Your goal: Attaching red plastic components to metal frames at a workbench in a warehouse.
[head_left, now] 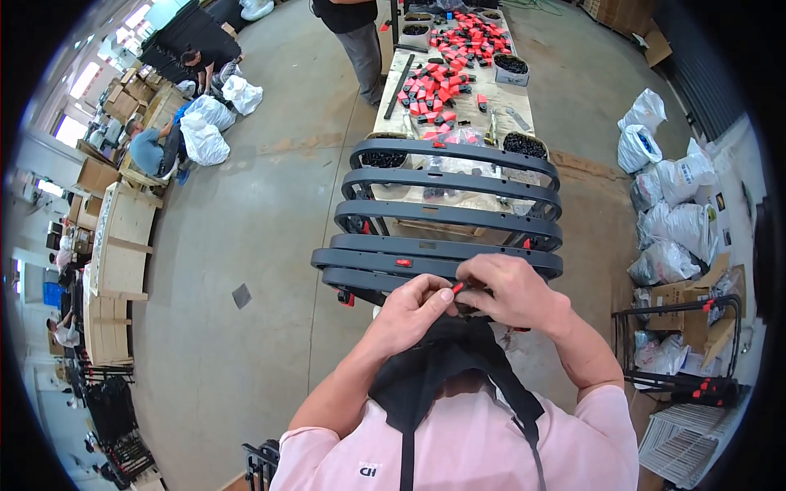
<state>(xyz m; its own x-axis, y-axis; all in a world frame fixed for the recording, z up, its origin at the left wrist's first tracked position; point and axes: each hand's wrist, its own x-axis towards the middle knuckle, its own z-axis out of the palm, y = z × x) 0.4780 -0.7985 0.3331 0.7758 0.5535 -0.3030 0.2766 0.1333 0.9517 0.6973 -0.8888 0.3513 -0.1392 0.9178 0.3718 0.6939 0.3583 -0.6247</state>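
Note:
My left hand (409,313) is closed in a pinch, thumb and forefinger at a small red piece (458,288). My right hand (514,290) meets it there with bent fingers that hide most of what they hold. Just beyond both hands lies a stack of dark grey looped tube frames (368,259) with rounded ends. A red clip (404,263) sits on the nearest bar, and another red clip (440,145) is on the farthest one. Below my hands hangs a black apron (442,360) over a pink shirt.
Behind the frames, a long worktable (512,102) carries heaps of red and black plastic parts (434,86) and bins of small black pieces (512,65). A person (356,41) stands at its left. White sacks (675,217) and cartons line the right wall; other people sit working at far left.

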